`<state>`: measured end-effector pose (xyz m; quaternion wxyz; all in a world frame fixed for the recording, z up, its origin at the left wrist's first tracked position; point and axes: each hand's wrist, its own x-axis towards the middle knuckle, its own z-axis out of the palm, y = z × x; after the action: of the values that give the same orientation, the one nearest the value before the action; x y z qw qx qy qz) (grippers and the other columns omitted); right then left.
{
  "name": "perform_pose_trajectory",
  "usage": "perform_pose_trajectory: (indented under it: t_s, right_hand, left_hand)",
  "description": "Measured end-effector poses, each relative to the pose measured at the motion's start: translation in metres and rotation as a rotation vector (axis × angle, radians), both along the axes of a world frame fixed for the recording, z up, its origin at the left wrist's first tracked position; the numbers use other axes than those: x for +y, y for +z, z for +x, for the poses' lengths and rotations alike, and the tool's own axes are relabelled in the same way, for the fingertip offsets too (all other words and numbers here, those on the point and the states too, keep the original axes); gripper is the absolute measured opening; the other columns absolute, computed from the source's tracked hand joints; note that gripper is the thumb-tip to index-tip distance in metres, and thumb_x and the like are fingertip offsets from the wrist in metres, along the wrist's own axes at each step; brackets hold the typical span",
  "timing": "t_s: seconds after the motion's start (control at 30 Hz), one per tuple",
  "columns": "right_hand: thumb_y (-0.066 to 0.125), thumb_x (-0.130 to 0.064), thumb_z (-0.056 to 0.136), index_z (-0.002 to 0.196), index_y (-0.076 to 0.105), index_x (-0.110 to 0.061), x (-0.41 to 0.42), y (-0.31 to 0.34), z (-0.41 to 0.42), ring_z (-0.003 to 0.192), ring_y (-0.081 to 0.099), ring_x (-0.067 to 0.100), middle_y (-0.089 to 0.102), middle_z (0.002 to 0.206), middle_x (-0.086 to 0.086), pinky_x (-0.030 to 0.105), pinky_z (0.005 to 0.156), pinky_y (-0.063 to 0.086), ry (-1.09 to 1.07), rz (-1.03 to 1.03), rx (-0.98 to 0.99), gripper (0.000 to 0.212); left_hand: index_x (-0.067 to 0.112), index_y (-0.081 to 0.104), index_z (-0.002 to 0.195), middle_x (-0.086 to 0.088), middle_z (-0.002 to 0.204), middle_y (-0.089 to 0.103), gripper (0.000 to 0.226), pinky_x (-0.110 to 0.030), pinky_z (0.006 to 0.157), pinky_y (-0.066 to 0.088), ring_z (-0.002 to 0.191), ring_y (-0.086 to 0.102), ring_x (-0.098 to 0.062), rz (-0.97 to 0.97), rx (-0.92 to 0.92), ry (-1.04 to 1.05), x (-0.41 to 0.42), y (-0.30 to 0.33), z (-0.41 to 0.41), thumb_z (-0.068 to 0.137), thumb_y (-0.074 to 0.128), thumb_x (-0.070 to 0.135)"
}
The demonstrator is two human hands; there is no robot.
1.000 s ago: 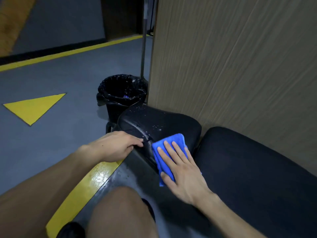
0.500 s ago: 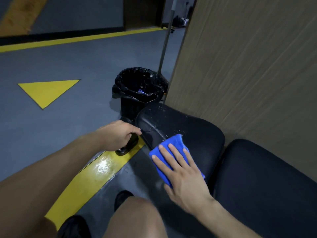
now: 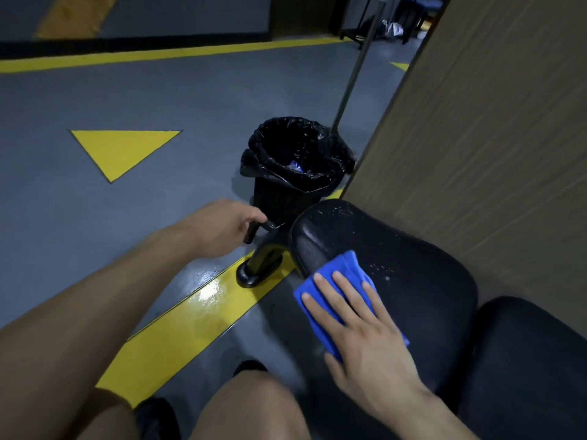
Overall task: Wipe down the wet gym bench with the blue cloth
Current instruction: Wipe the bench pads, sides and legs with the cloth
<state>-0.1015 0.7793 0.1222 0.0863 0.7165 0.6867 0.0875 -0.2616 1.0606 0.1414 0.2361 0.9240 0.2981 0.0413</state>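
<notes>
Right palm flat on blue cloth, bench seat pad

Right hand [image 3: 374, 341] lies flat on the blue cloth [image 3: 320, 296], fingers straight and spread, pressing it onto the near-left edge of the bench seat pad [image 3: 397, 258]; nothing curled round the cloth; cloth is folded, part of it hangs over the pad's edge; water droplets show on the pad just beyond the cloth and at its far end; second black pad [image 3: 533, 360] sits just beside the first, lower right; left hand [image 3: 222, 227] is off to the left of the pad, fingers curled round a black handle [image 3: 254, 231] on the bench frame; black bench foot [image 3: 257, 271] stands on a yellow floor stripe [image 3: 178, 328], wet sheen on the stripe; black bin with liner [image 3: 295, 166] stands beyond the pad's far end; thin pole [image 3: 355, 65] rises behind the bin; wood-grain panel [image 3: 476, 138] runs along the right, right next to the pads; yellow triangle [image 3: 120, 150] on grey floor, well apart to the left; person's bare knees at bottom.
</notes>
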Motion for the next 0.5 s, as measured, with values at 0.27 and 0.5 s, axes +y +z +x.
perform_pose_trajectory:
  t_s: [0.27,0.5]
  right_hand:
    - [0.052,-0.043,0.092,0.159,0.016,-0.025,0.132,-0.001,-0.008,0.155,-0.003,0.027,0.001,0.169,0.003,0.051,0.123,-0.001,-0.095,-0.001,-0.012,0.079]
    - [0.069,-0.044,0.073,0.151,0.043,-0.027,0.03,-0.003,-0.003,0.152,0.021,0.024,0.025,0.164,0.001,0.048,0.118,0.014,0.041,-0.023,0.059,0.084]
  left_hand:
    - [0.029,0.063,0.129,-0.012,0.117,0.071,0.05,-0.045,0.089,0.053,0.107,0.065,-0.031,-0.017,-0.003,-0.032,-0.005,-0.002,0.01,0.093,0.04,0.001]
    - [0.03,0.061,0.132,-0.003,0.13,0.066,0.05,-0.038,0.096,0.05,0.117,0.061,-0.025,-0.05,0.056,-0.015,-0.001,0.009,0.006,0.096,0.039,0.003]
